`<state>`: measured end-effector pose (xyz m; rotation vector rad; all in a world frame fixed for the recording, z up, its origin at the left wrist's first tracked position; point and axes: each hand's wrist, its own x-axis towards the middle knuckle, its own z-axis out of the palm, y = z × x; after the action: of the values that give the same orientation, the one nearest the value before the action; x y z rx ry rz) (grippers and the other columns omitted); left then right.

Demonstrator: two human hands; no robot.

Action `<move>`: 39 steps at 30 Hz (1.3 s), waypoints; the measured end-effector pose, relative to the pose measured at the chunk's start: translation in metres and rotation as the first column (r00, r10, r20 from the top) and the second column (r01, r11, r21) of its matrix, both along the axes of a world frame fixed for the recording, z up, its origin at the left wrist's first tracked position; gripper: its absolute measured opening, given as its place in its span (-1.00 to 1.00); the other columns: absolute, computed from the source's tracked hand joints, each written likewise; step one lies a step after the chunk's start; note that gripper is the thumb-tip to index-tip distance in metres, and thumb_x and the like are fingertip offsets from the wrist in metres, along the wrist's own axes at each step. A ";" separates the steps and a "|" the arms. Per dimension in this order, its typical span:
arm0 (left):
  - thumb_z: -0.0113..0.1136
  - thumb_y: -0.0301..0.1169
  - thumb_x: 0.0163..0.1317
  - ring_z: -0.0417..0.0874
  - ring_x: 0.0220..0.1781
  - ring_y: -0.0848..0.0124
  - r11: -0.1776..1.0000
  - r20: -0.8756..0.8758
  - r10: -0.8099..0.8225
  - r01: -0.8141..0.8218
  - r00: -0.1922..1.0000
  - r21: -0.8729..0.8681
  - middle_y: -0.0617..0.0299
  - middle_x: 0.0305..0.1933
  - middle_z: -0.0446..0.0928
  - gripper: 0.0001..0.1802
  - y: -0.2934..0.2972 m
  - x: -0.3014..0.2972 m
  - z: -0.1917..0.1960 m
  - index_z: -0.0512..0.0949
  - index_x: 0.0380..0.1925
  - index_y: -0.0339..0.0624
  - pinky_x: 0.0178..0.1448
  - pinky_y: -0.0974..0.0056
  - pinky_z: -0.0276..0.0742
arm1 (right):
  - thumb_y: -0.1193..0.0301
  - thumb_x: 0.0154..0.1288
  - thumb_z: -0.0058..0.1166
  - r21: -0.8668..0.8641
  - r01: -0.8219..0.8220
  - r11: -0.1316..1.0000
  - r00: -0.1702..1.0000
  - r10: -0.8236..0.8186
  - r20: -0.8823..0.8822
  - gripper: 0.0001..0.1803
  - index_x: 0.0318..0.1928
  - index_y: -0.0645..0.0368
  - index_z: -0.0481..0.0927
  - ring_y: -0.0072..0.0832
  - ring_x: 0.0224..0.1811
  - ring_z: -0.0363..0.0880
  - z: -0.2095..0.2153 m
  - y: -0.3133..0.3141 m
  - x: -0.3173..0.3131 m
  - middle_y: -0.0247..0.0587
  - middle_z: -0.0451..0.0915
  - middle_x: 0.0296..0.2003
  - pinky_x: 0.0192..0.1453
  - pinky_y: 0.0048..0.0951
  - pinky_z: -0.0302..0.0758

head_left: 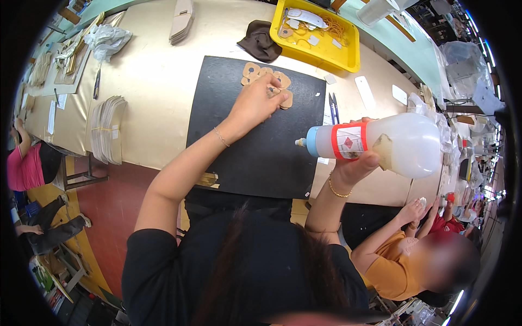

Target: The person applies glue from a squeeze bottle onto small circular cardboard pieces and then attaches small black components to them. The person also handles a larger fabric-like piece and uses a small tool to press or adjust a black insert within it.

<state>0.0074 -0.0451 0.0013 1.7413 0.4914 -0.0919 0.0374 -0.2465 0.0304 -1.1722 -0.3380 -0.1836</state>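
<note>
My right hand (356, 163) is wrapped round a large translucent squeeze bottle (410, 145) with a red-and-white label, held tilted on its side. Its light blue collar and crusted nozzle point left, over the black mat (253, 157). At the mat's far side, my left hand (256, 103) reaches into a cluster of small tan cut-out pieces (251, 70), several of which have keyhole-shaped openings. Its bent fingers close on a tan piece (287, 100) at the near right of the cluster; the exact grip is partly hidden.
Behind the mat are a yellow tray (348, 57) with rubber bands and scraps, and a dark brown cloth (261, 41). Blue-handled snips (334, 108) lie to its right. Banded strips (106, 130) stand left. A co-worker in orange (397, 269) sits at the right.
</note>
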 end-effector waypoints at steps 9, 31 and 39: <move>0.07 -0.49 0.29 0.68 -0.12 0.26 0.566 -0.062 0.088 -0.101 0.994 -0.818 -0.01 -0.04 0.54 -0.67 0.028 -0.023 0.005 0.38 0.04 -0.33 -0.13 0.30 0.70 | -0.11 -0.13 0.40 0.061 0.039 0.997 0.998 -0.043 0.056 -0.02 0.13 0.33 0.28 -0.38 -0.17 0.62 0.007 0.005 0.006 -0.02 0.52 -0.07 -0.12 -0.38 0.67; 0.27 -0.47 0.15 0.68 -0.43 0.41 0.822 0.009 0.029 -0.019 1.000 -0.569 0.06 -0.37 0.60 -0.76 0.002 -0.039 0.037 0.51 -0.23 -0.38 -0.36 0.43 0.64 | -0.09 -0.08 0.35 -0.152 0.102 0.983 0.951 -0.052 0.305 0.00 0.21 0.26 0.17 -0.27 -0.05 0.59 0.009 0.038 0.012 0.03 0.49 0.00 -0.02 -0.23 0.67; 0.27 -0.45 0.15 0.67 -0.47 0.40 0.848 0.022 0.037 -0.020 0.999 -0.530 0.09 -0.40 0.59 -0.75 0.002 -0.036 0.034 0.51 -0.24 -0.38 -0.39 0.41 0.63 | 0.00 -0.16 0.46 -0.077 -0.046 0.996 0.978 0.060 0.201 0.00 0.21 0.23 0.23 -0.29 0.02 0.53 0.002 0.026 0.001 -0.04 0.47 0.03 0.10 -0.24 0.57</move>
<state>-0.0290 -0.0428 0.0355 1.1865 0.4186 -0.1627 0.0387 -0.2207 0.0323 -1.2167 -0.5588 -0.2471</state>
